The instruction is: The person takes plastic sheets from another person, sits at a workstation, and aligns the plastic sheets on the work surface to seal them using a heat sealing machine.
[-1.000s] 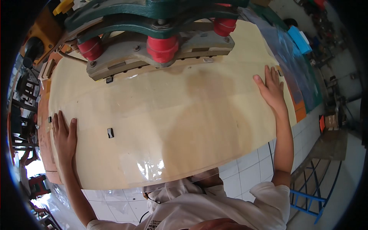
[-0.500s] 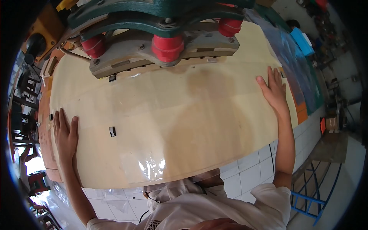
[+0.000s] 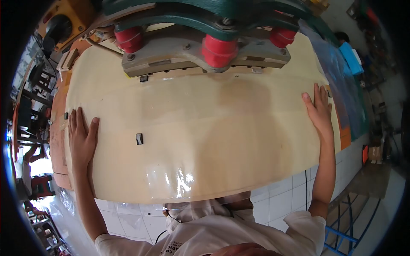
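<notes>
Presently, I am resting the left hand (image 3: 82, 141) and right hand (image 3: 320, 116), both open, on the sheet (image 3: 205, 128), already lying spread beneath the upper-centre press (image 3: 171, 59).

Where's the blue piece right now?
In the head view, the blue piece is at the upper right, beyond the right hand.

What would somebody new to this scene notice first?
Probably the dark green machine across the top of the view, with its three bright red fittings. Next, the broad pale sheet below, with the left hand and right hand flat near its opposite sides.
</notes>
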### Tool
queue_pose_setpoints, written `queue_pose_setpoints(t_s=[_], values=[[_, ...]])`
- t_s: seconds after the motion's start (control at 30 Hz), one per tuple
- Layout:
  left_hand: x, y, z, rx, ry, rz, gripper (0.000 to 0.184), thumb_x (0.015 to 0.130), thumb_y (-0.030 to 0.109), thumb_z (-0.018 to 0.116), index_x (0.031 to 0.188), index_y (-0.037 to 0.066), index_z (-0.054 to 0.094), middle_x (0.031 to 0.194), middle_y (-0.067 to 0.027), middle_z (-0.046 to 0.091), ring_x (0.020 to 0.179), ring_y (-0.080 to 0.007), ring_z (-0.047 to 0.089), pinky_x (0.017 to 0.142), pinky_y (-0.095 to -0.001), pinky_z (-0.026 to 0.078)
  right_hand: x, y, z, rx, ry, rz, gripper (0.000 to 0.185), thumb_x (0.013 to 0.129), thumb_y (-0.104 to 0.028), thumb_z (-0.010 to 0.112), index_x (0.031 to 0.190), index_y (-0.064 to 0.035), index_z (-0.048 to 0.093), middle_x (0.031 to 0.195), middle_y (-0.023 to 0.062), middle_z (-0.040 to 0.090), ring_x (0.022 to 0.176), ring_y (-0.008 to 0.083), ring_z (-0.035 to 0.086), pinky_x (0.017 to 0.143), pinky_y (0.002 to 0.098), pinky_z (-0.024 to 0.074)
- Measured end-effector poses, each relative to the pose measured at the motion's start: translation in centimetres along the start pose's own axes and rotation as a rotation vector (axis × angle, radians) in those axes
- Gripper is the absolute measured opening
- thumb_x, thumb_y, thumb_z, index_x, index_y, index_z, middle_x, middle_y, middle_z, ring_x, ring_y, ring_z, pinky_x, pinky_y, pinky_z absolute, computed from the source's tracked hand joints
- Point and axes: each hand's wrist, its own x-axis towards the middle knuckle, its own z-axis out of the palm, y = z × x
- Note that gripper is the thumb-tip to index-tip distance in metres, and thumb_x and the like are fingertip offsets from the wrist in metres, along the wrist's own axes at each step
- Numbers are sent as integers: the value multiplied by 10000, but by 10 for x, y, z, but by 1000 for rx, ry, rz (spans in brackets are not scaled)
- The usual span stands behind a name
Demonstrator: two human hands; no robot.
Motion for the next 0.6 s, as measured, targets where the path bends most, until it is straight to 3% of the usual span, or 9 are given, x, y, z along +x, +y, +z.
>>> queue_pose_setpoints(t_s=[0.6], values=[[-3,4,-2,14,28,3,735,979,480,529,1477,-36,370,1555,-274,306,1474,-387,246,1203,-432,193,-1,-3,-3,5,-32,-8,969,896,-793,341,1586,-130,185,1643,192,108,1531,333,22,1195,575,-21]])
